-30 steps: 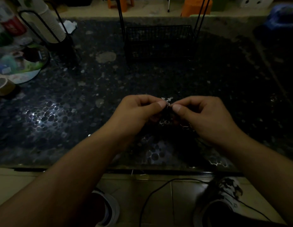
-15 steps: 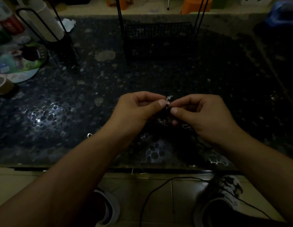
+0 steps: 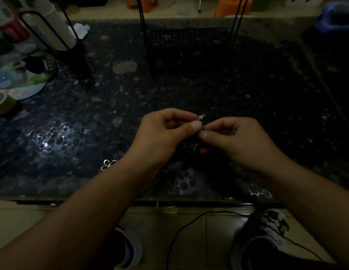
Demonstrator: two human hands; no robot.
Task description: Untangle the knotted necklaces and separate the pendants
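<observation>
Two hands, left hand (image 3: pixel 162 133) and right hand (image 3: pixel 238 141), pinch the knotted necklaces (image 3: pixel 201 121), whose tangle runs roughly vertically between them.

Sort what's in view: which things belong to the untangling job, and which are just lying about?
Job:
left hand
right hand
knotted necklaces, pinched between both hands
flower pendant on the table

Lying about:
wire basket
tape roll
black cable

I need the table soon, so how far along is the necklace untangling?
Possibly done: one silver flower-shaped pendant lies alone on the dark pebble-patterned tabletop, beside the left forearm. In hand: the left hand and right hand both pinch the knotted clump of thin silver chains, held above the table. Left: that knot is still bunched, with more chain dangling beneath; the dim light hides details.
</observation>
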